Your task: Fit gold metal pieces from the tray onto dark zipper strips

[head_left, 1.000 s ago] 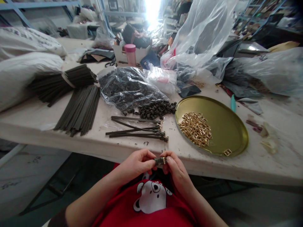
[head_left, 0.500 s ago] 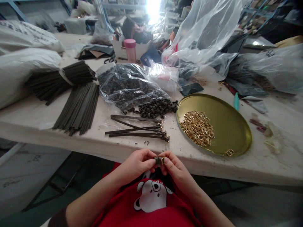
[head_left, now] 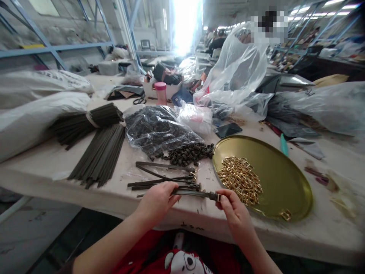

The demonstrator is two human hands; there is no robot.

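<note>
A dark strap with a gold buckle at its right end stretches between my hands over the table's front edge. My right hand pinches the buckle end. My left hand is closed on the strap further left, and the strap's tail pokes out beyond it. Just behind lie several straps with buckles, partly hidden by my left hand. Small dark loops form a heap behind those. To the right, a round gold tray bears a pile of gold buckles.
Two bundles of plain dark strips lie at the left, beside white sacks. A clear bag of dark loops sits mid-table. Behind it are a pink-lidded jar, a phone and clear plastic sheeting.
My hands have moved from close together near my lap up and forward over the table. They are now apart, with the strap drawn out straight between them. The view has tilted up.
</note>
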